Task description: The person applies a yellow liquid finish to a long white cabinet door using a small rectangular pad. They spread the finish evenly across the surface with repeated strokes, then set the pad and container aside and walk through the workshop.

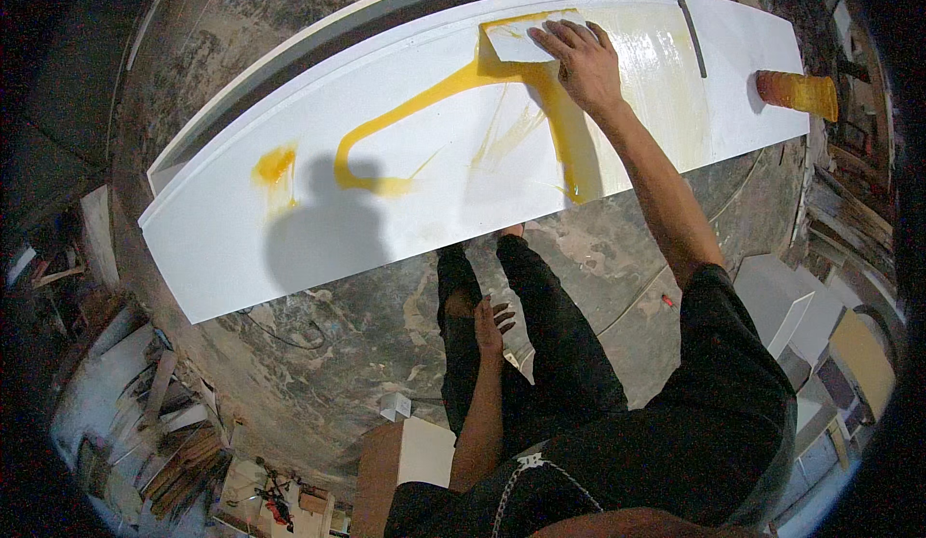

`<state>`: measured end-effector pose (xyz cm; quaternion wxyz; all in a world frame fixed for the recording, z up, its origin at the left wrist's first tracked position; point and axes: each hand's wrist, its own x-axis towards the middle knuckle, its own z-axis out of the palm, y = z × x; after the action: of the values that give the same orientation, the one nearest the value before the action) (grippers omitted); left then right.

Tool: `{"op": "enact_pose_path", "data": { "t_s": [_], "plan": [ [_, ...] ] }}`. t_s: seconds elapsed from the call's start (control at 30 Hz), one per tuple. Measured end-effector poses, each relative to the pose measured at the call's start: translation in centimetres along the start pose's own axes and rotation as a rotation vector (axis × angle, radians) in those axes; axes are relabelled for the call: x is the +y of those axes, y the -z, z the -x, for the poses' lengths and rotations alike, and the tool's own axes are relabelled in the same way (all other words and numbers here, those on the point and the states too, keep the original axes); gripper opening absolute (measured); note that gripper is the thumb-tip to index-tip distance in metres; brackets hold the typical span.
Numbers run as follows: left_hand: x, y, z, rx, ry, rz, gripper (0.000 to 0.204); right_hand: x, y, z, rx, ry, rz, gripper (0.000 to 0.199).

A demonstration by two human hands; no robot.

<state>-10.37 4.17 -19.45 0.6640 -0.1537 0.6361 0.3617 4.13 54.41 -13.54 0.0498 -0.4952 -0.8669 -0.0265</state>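
Observation:
A long white panel (424,229) lies across the far side, with a thick yellow trail of glue-like liquid (386,113) on it. My right hand (588,65) grips a white rectangular spreader sheet (516,41), pressed on the panel near its far edge. Yellow liquid shows along the sheet's edge, and to its right a thin, glossy film covers the surface. A separate yellow patch (277,164) sits toward the left. Near my legs, my left hand (492,326) hangs with its fingers apart, holding nothing.
An orange-yellow, stained plastic cup (796,94) is at the panel's right end. A dark strip (691,34) lies on the panel nearby. Behind it runs a white open frame (386,7). Wood scraps (178,466) fill the lower left; boards (781,306) lean at right.

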Motion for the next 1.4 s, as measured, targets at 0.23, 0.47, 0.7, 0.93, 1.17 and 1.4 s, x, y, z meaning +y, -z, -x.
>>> {"op": "enact_pose_path", "data": {
  "t_s": [0.23,0.47,0.7,0.93,1.17,1.4],
  "plan": [
    [0.1,-0.7,0.2,0.02,0.01,-0.086,0.064,-0.5,0.2,1.8,-0.013,0.011,0.008,0.064],
    [-0.1,-0.3,0.2,0.013,-0.027,0.043,0.063,-10.1,4.8,10.0,-0.264,0.295,-0.221,0.072],
    [-1.2,0.2,0.2,0.049,-0.015,0.012,0.065,-5.8,5.0,4.6,-0.125,0.257,-0.127,0.065],
    [-1.7,-1.2,0.4,0.059,0.001,0.002,0.067,1.0,0.6,0.7,0.034,0.07,0.01,0.059],
    [-2.7,-1.7,1.2,0.085,-0.013,-0.012,0.068,0.4,-0.5,0.5,0.056,0.067,-0.001,0.055],
    [-6.1,0.6,1.1,0.039,0.001,0.058,0.065,0.4,0.6,1.9,0.062,0.06,-0.011,0.055]
  ]
}}
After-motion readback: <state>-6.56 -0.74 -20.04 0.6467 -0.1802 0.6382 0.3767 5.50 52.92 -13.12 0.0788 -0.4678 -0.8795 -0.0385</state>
